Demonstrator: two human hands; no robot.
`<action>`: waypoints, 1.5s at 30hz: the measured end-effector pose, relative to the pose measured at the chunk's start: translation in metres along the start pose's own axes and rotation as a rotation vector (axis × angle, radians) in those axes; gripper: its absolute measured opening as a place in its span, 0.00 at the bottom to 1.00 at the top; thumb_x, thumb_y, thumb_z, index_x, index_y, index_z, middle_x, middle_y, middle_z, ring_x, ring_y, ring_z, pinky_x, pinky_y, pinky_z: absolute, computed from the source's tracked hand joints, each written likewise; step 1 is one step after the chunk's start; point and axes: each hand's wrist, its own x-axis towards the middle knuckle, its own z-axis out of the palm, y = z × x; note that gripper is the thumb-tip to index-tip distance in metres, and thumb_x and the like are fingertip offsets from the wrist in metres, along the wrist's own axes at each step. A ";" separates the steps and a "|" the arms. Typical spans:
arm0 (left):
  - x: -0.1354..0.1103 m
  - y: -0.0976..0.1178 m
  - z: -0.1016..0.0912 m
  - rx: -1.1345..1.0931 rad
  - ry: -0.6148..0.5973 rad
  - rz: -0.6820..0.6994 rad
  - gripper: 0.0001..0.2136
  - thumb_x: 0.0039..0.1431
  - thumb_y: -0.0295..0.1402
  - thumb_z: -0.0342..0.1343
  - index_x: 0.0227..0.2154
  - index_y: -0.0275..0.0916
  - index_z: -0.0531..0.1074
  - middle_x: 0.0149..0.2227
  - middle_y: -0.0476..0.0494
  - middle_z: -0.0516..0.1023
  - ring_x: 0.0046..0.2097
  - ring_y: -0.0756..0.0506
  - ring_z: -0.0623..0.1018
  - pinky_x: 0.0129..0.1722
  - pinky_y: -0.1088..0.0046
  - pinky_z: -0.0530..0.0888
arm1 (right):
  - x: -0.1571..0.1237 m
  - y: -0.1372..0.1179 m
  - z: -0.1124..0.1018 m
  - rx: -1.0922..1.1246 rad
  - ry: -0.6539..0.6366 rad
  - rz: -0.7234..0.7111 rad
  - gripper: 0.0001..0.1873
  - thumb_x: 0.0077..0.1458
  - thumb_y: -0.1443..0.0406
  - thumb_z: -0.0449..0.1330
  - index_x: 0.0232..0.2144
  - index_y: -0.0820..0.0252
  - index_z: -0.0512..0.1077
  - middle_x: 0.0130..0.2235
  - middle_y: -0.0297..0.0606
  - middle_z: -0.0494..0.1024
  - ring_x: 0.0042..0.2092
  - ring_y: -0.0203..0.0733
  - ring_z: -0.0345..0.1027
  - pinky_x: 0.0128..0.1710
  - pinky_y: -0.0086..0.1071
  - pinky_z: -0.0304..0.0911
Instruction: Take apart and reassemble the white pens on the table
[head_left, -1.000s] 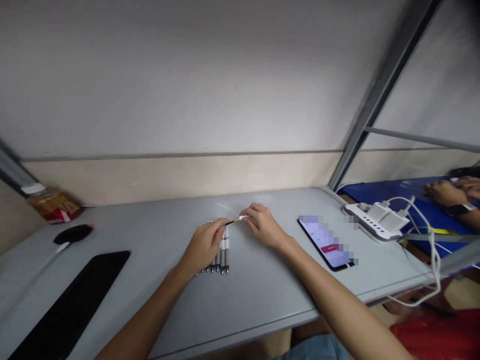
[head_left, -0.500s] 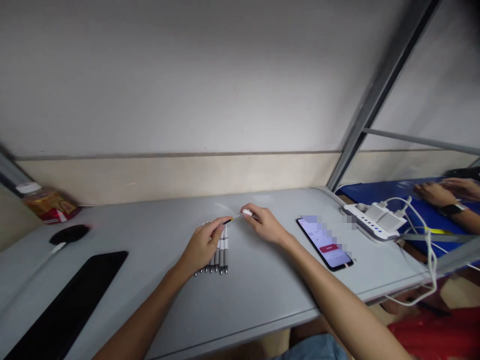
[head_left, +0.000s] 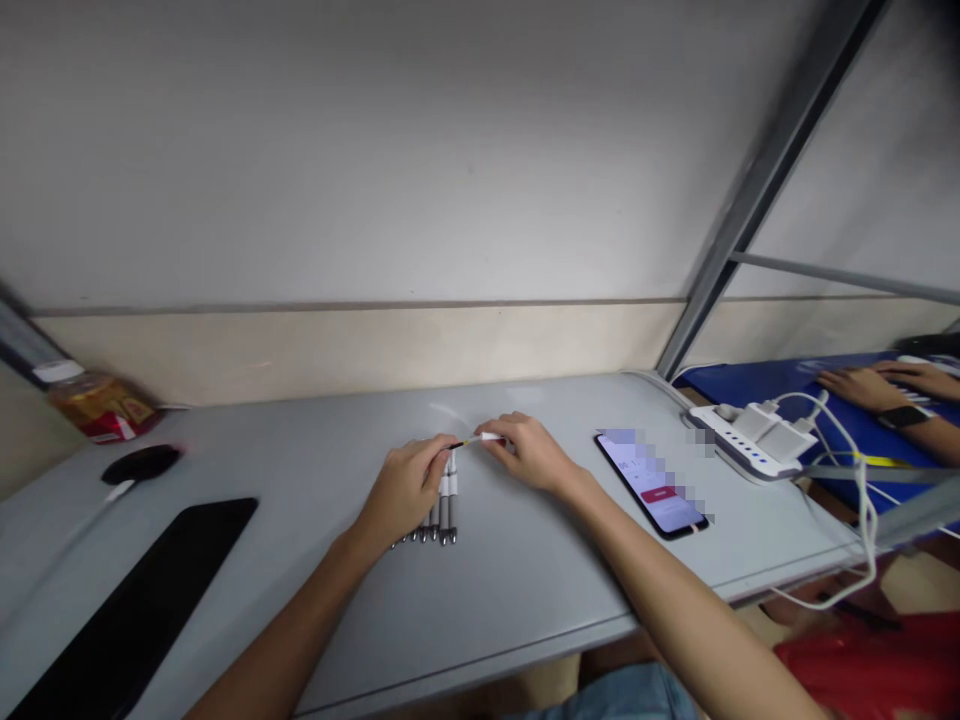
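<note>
Both my hands meet over the middle of a grey table. My left hand pinches the dark end of a thin pen part. My right hand pinches a small white piece at its other end, with a yellow bit between them. Under my left hand lies a row of several white and grey pens, side by side, tips toward me. Part of that row is hidden by my fingers.
A phone with a lit screen lies to the right, then a white power strip with chargers and cables. A black flat slab, black mouse and jar sit at left. Another person's hands rest on a blue surface far right.
My hands pulled slightly apart half a second ago, with the white piece away from the dark part; now they are close again, the pieces meeting in line.
</note>
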 end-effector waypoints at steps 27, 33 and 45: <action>-0.006 0.011 0.006 0.230 0.019 0.107 0.10 0.66 0.36 0.42 0.40 0.40 0.67 0.40 0.44 0.74 0.43 0.42 0.68 0.42 0.64 0.61 | 0.002 -0.014 0.020 -0.139 -0.029 -0.123 0.16 0.66 0.60 0.46 0.43 0.60 0.72 0.39 0.41 0.76 0.39 0.38 0.68 0.37 0.30 0.55; -0.003 0.004 0.006 0.116 0.025 0.005 0.13 0.67 0.33 0.38 0.35 0.40 0.69 0.35 0.46 0.75 0.41 0.44 0.72 0.42 0.65 0.63 | 0.001 -0.018 0.018 -0.227 0.002 -0.023 0.16 0.66 0.61 0.46 0.41 0.59 0.72 0.37 0.40 0.75 0.37 0.38 0.66 0.37 0.32 0.51; 0.001 -0.002 0.001 -0.112 0.079 -0.067 0.14 0.65 0.36 0.41 0.29 0.40 0.70 0.27 0.49 0.73 0.33 0.47 0.73 0.37 0.69 0.68 | 0.000 -0.013 0.019 -0.155 -0.003 -0.043 0.16 0.66 0.61 0.46 0.41 0.60 0.72 0.36 0.40 0.75 0.36 0.37 0.65 0.36 0.31 0.52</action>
